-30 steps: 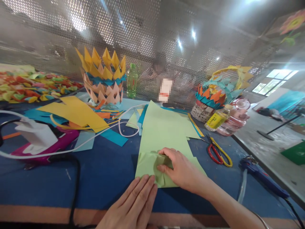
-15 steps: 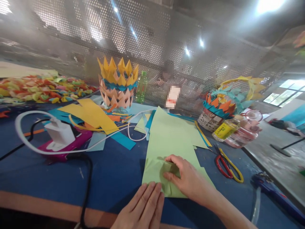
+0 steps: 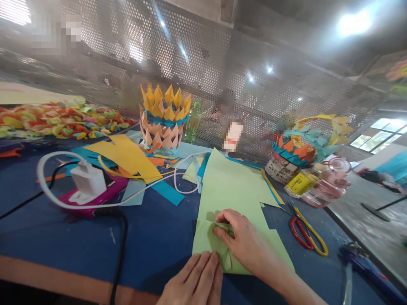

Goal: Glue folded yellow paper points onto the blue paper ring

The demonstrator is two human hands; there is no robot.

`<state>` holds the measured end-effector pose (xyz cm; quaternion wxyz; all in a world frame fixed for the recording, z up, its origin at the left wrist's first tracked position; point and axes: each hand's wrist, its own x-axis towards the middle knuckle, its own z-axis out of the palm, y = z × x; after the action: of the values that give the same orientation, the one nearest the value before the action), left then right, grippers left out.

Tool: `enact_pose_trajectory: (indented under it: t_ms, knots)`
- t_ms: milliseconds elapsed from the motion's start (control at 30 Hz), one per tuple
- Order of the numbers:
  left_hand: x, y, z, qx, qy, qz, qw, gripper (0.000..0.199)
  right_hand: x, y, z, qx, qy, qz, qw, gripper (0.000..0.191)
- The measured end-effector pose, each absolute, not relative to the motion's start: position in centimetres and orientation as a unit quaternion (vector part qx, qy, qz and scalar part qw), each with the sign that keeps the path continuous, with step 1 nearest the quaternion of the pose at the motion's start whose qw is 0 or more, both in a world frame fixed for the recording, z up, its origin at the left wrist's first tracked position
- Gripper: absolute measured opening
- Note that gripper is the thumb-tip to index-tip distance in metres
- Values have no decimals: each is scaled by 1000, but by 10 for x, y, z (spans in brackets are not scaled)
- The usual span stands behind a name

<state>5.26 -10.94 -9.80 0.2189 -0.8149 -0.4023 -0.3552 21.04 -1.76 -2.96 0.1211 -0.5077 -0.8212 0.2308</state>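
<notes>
Light green paper (image 3: 233,186) lies on the blue table, its near end folded over toward the middle. My left hand (image 3: 195,279) rests flat, palm down, on the paper's near left corner, its fingers stretched out side by side. On the folded part, my right hand (image 3: 240,239) has its thumb and index finger curled together, gripping the raised edge of the green paper. More green paper sticks out beneath my right wrist.
Red-and-yellow-handled scissors (image 3: 307,233) and a blue glue gun (image 3: 365,267) lie at the right. A white charger (image 3: 89,182) sits on a magenta power strip (image 3: 114,188) at the left. Behind stand a paper basket (image 3: 163,123), a green bottle (image 3: 193,123) and a yellow-labelled bottle (image 3: 300,182).
The whole view has shifted slightly, so the objects appear lower. My right hand's thumb and index finger have moved slightly left over the fold; my left hand remains at the corner.
</notes>
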Motion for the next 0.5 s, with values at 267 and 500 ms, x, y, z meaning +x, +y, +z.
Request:
enact_pose_trajectory:
  t_ms: [267,500]
  knots:
    - [48,-99,-69,-837,-472,-264,83,40,211,-22,-36,-519,-817,214,127,10]
    - [45,-96,-76,-851,-466,-212,115,39,212,-23,-37,-518,-815,212,149,8]
